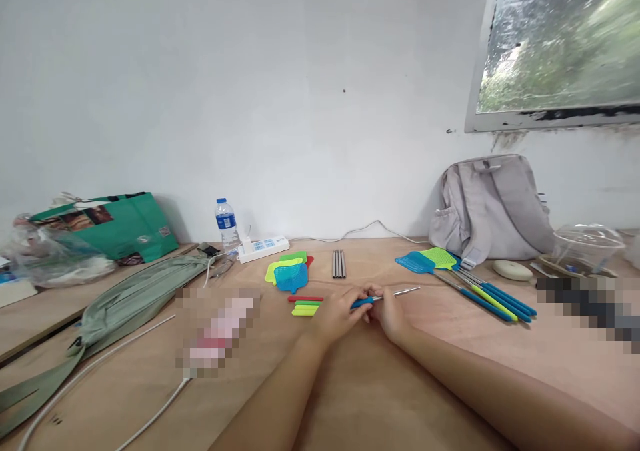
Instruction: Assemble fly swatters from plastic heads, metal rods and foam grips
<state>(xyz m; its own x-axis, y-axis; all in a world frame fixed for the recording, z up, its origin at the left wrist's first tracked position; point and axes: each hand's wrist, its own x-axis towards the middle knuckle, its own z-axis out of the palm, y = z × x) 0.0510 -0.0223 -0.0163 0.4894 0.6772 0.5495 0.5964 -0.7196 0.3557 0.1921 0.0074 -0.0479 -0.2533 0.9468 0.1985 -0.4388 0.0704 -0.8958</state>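
Fly swatter assembly under way, mid-frame
Both hands, left hand (pixel 336 312) and right hand (pixel 387 312), are gripping a blue-gripped telescopic handle (pixel 385 297); finished fly swatters (pixel 465 281) are lying right, loose swatter heads (pixel 290 272) waiting left.

white wall (pixel 300 104), window (pixel 560 44) top rt, wood table (pixel 380 397)

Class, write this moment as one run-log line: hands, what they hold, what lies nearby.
left hand: on blue grip | right hand: on metal rod | nearby: loose grips, swatter heads, finished swatters
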